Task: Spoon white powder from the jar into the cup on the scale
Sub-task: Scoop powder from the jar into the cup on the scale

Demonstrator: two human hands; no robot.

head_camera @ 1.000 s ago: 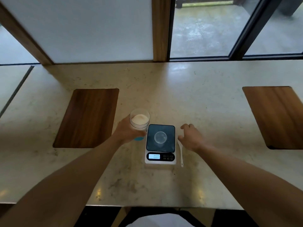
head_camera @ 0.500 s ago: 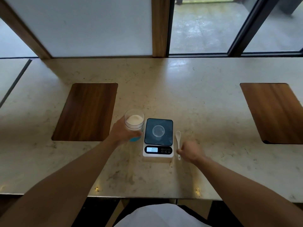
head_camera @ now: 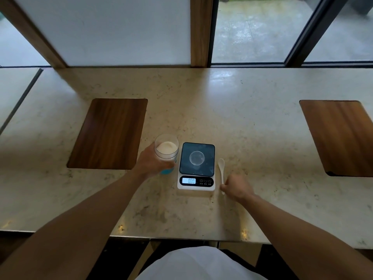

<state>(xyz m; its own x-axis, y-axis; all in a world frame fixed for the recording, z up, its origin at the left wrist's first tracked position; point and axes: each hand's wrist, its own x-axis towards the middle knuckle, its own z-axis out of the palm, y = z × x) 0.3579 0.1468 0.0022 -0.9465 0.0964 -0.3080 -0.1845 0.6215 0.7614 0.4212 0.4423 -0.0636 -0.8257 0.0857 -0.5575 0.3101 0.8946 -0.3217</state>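
Spoon (head_camera: pixel 221 169) handle end lies pinched in right hand (head_camera: pixel 237 187) fingers (head_camera: pixel 223 186).

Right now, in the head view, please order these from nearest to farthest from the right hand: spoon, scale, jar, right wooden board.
1. spoon: at the right hand fingers, beside the scale.
2. scale: just left of the hand.
3. jar: beyond the scale, held in the left hand.
4. right wooden board: far right on the counter.

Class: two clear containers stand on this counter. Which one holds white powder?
The jar held by the left hand, left of the scale. The cup on the scale looks empty.
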